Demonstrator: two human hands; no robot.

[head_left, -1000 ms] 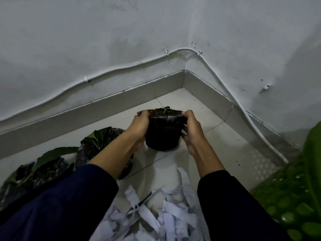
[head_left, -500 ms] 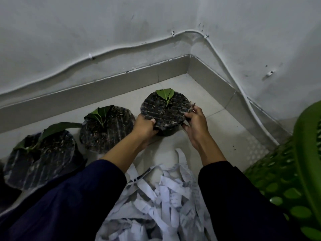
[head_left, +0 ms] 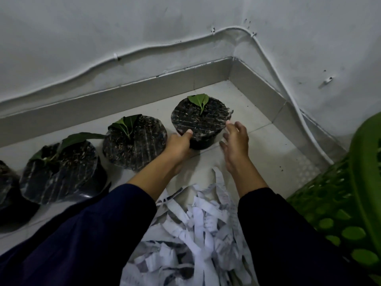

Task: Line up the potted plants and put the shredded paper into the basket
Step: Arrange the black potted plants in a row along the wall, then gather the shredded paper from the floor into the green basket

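Observation:
Three black potted plants stand in a row along the wall: the right pot [head_left: 201, 118], the middle pot [head_left: 135, 141] and the left pot [head_left: 61, 170]. Each holds a small green seedling. My left hand [head_left: 180, 144] grips the near-left side of the right pot, thumb on its rim. A little to the right of that pot, my right hand [head_left: 235, 139] hovers with fingers spread, not touching it. A heap of white shredded paper [head_left: 195, 230] lies on the floor between my forearms. The green perforated basket [head_left: 348, 203] is at the right edge.
A fourth dark pot [head_left: 8, 193] shows partly at the far left edge. The grey skirting [head_left: 144, 87] and the corner of the walls bound the floor behind the pots. A white cable [head_left: 296, 108] runs along the wall. Pale floor tile [head_left: 268, 147] lies between the right pot and basket.
The right pot was lowered from the air onto the floor beside the others. My right hand has let go of it and drawn back; my left hand stays on it.

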